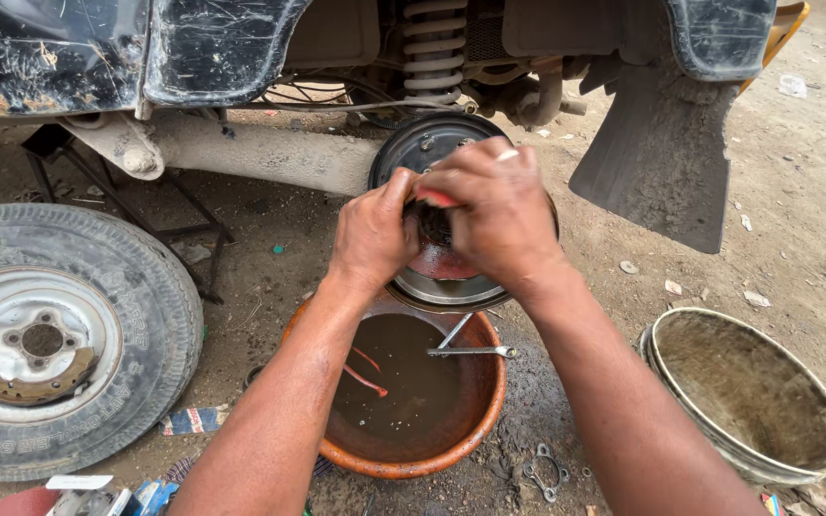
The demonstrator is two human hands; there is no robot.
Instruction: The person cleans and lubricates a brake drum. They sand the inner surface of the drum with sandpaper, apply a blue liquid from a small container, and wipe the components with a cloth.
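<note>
Both forearms reach in from the bottom edge. The left hand [372, 234] and right hand [499, 215] clench together on a red-handled tool [435, 198] at the centre of the brake drum [429, 143]; the tool's axis is hidden. The drum faces the camera, above an orange basin [489, 401] of murky liquid. Small flat blue-and-red packets [191, 420] lie beside the removed wheel [50, 339].
</note>
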